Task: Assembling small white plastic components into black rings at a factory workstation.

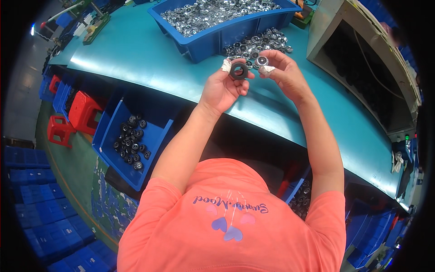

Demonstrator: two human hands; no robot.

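Observation:
Above the bench's near edge, my left hand (pixel 222 90) holds a black ring-shaped tyre (pixel 233 71) upright, its open middle showing. Just to its right, my right hand (pixel 288 75) pinches a small shiny wheel hub (pixel 261 60) with a dark centre. The two pieces are apart, with a narrow gap between them. White wrapping covers a fingertip or thumb on each hand. Behind my hands lies a loose pile of similar silver-and-black hubs (pixel 267 41) on the bench.
A large blue bin (pixel 217 41) full of clear and silver hubs stands on the teal bench (pixel 149 72). A blue crate (pixel 156 152) at lower left holds black wheels (pixel 131 140). Red stools (pixel 84 113) stand farther left. A grey metal housing (pixel 326 27) stands at right.

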